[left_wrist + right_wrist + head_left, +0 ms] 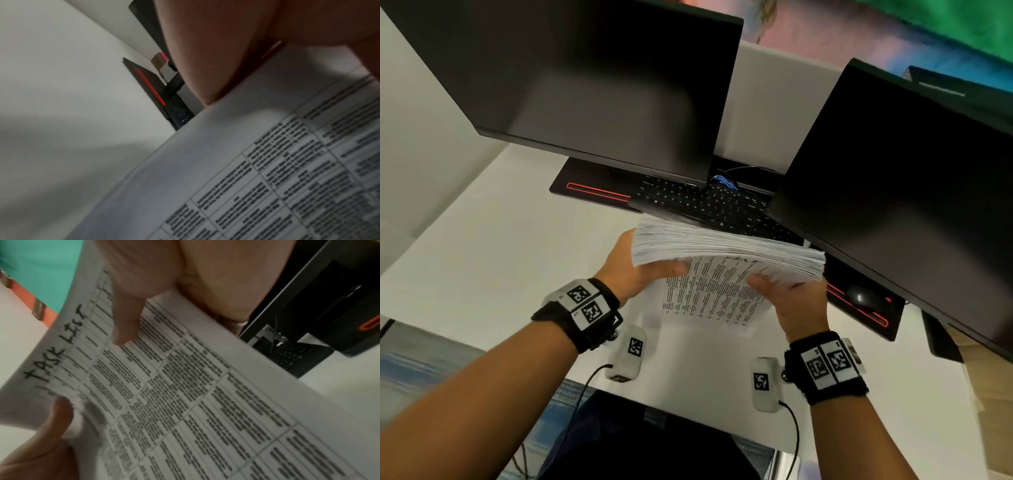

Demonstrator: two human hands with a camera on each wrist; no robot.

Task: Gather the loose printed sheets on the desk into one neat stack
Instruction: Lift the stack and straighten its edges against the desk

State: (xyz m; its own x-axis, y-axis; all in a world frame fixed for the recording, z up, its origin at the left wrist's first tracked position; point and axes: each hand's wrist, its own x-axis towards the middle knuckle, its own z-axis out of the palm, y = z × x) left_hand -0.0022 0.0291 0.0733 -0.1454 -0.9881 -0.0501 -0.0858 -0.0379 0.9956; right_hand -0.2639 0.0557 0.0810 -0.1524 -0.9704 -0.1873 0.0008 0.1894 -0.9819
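A thick stack of printed sheets (726,245) is held up over the white desk (517,260), with its fanned top edge showing. My left hand (654,270) grips its left side, thumb on the front sheet. My right hand (774,284) grips its right side, thumb pressed on the front. The front sheet (709,298) carries a printed table and hangs down toward me. In the left wrist view my palm (205,56) lies against the sheet (246,162). The right wrist view shows the sheet (185,386) headed "TASK LIST" under my thumb (127,318).
Two dark monitors (592,85) (914,178) hang over the back of the desk. Under them lies a black keyboard (709,202) on a black mat with red stripes (599,190). A mouse (859,296) sits right of the stack.
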